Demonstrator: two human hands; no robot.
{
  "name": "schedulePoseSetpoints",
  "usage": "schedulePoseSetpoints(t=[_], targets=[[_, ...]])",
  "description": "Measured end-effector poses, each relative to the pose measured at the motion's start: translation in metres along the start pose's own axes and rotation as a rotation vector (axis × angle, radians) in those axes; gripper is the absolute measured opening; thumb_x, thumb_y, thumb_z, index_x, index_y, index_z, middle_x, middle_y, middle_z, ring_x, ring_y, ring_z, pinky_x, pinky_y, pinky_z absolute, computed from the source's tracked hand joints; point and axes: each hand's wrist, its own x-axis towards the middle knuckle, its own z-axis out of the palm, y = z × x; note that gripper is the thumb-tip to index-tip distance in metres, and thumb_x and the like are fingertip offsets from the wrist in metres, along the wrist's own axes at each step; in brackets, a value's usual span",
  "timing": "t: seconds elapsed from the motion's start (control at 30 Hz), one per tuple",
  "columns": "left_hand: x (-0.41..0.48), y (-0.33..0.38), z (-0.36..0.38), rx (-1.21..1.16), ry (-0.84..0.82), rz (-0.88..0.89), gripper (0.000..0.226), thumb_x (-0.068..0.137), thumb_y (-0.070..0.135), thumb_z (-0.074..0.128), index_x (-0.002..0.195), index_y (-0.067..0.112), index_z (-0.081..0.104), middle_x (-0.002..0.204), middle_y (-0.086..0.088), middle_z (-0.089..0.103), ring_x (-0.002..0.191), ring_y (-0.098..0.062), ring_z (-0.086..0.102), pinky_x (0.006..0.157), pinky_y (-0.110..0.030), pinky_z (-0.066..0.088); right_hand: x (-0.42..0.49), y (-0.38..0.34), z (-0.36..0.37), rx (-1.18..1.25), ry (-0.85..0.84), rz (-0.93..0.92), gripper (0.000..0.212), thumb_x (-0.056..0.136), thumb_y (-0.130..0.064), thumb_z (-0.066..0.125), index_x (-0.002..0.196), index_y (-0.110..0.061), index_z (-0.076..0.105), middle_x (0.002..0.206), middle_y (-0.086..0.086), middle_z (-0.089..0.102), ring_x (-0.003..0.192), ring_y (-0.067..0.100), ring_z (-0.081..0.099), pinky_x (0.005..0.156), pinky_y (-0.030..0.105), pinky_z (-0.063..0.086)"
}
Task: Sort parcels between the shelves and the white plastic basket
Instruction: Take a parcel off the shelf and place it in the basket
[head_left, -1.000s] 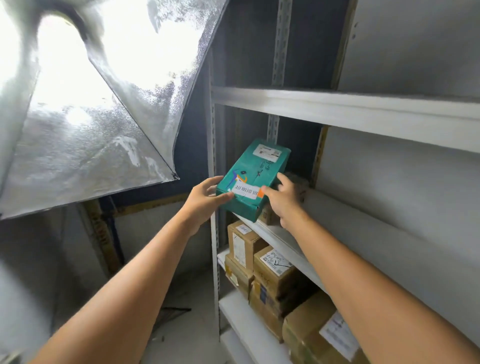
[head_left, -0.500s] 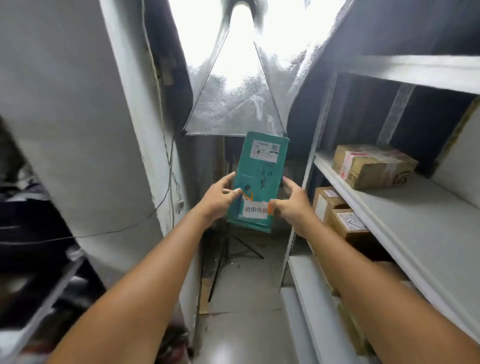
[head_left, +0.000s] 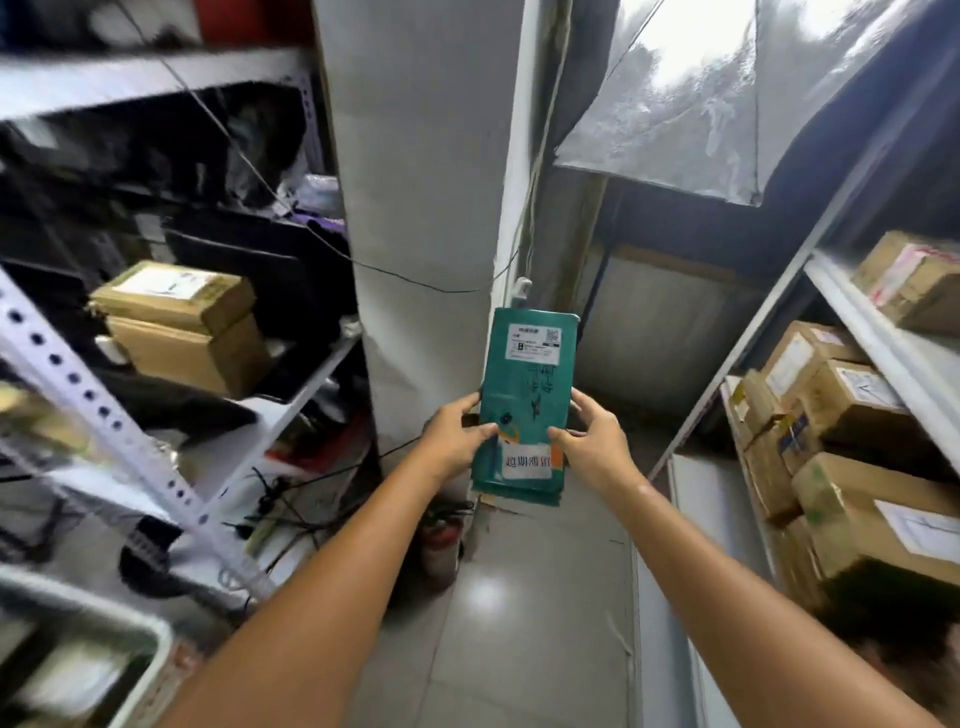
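Two-handed hold: left hand (head_left: 457, 441) and right hand (head_left: 592, 447) pinching the green parcel (head_left: 527, 395) by its lower edges, upright above the aisle floor (head_left: 519, 623). Top-heavy; could tip or slip, falling short of the white basket (head_left: 156, 636).

View: a single wide-angle camera worn on the person's head.
Facing: forward and down along a narrow aisle, toward a grey pillar (head_left: 426, 208) and the tiled floor (head_left: 519, 597).
Nearness: close; both forearms run up from the lower edge to the left hand (head_left: 457, 441) and right hand (head_left: 592, 447) at mid-frame, which grip a green parcel (head_left: 527, 395).
Edges: left shelves (head_left: 291, 415) and right shelves (head_left: 883, 338) lean outward at the sides; the white basket (head_left: 161, 642) sits blurred in the lower left corner.
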Motion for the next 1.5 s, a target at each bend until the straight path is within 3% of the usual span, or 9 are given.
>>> schedulePoseSetpoints(t=[0.07,0.2,0.3,0.57,0.8,1.0,1.17,1.33,1.5], targets=[[-0.019,-0.025,-0.015,0.022,0.057,-0.003,0.057,0.091,0.010,0.065,0.144,0.022,0.045,0.130,0.003,0.059,0.103,-0.012,0.060,0.074,-0.015,0.054,-0.015,0.006,0.027,-0.011,-0.066,0.004,0.065,0.092,-0.002,0.063,0.146,-0.030,0.041,0.131,-0.008,0.058,0.112,0.019,0.063,0.073,0.035,0.062],[-0.066,-0.068,-0.050,0.071,0.195,-0.047,0.057,0.089,0.012,0.067,0.141,0.021,0.048,0.134,0.001,0.059,0.118,-0.014,0.057,0.101,-0.039,0.049,-0.040,0.014,0.075,-0.065,-0.196,-0.044,0.058,0.091,-0.001,0.062,0.140,-0.029,0.048,0.130,-0.005,0.061,0.101,0.015,0.067,0.064,0.028,0.060],[-0.109,-0.095,-0.071,0.075,0.295,-0.110,0.065,0.088,0.012,0.068,0.146,0.025,0.041,0.142,0.001,0.051,0.126,-0.017,0.050,0.101,-0.042,0.048,-0.061,0.021,0.108,-0.081,-0.344,-0.054,0.061,0.092,-0.001,0.061,0.143,-0.031,0.045,0.130,-0.011,0.056,0.091,0.009,0.066,0.056,0.027,0.059],[-0.235,-0.170,-0.131,-0.048,0.571,-0.270,0.056,0.093,0.007,0.061,0.142,0.028,0.044,0.131,0.003,0.055,0.090,0.004,0.060,0.066,-0.014,0.054,-0.130,0.033,0.225,-0.198,-0.679,-0.172,0.061,0.089,-0.004,0.066,0.142,-0.026,0.046,0.131,-0.003,0.060,0.088,0.003,0.062,0.055,0.015,0.052],[-0.318,-0.227,-0.223,-0.190,0.836,-0.393,0.058,0.093,0.008,0.061,0.140,0.038,0.044,0.126,0.007,0.057,0.113,-0.017,0.057,0.087,-0.047,0.056,-0.184,0.012,0.369,-0.234,-0.971,-0.307,0.053,0.086,0.002,0.065,0.134,-0.019,0.053,0.132,0.000,0.060,0.086,-0.005,0.059,0.055,0.005,0.047],[-0.354,-0.294,-0.325,-0.320,0.967,-0.429,0.057,0.094,0.008,0.060,0.140,0.035,0.042,0.132,-0.002,0.057,0.101,-0.012,0.062,0.058,-0.022,0.056,-0.218,-0.012,0.510,-0.260,-1.126,-0.331,0.060,0.088,0.000,0.064,0.141,-0.023,0.047,0.135,0.000,0.059,0.094,0.006,0.061,0.063,0.015,0.054],[-0.368,-0.351,-0.400,-0.391,1.064,-0.484,0.060,0.092,0.007,0.062,0.140,0.036,0.040,0.118,-0.007,0.064,0.099,-0.022,0.068,0.080,-0.046,0.059,-0.234,-0.017,0.619,-0.281,-1.211,-0.340,0.057,0.089,0.003,0.062,0.139,-0.021,0.048,0.133,0.002,0.059,0.097,0.010,0.061,0.059,0.012,0.052],[-0.368,-0.413,-0.457,-0.489,1.178,-0.514,0.058,0.090,0.004,0.065,0.132,0.038,0.044,0.103,0.001,0.068,0.077,0.000,0.070,0.058,-0.026,0.058,-0.237,-0.010,0.719,-0.341,-1.319,-0.388,0.059,0.087,0.000,0.065,0.141,-0.020,0.049,0.133,-0.002,0.060,0.116,0.013,0.060,0.090,0.034,0.056],[-0.356,-0.476,-0.502,-0.534,1.264,-0.578,0.062,0.089,0.004,0.066,0.133,0.039,0.040,0.115,-0.009,0.065,0.099,-0.022,0.069,0.082,-0.048,0.059,-0.235,0.014,0.819,-0.388,-1.405,-0.350,0.064,0.089,0.001,0.064,0.146,-0.014,0.041,0.143,0.002,0.052,0.128,0.020,0.052,0.097,0.046,0.052]])
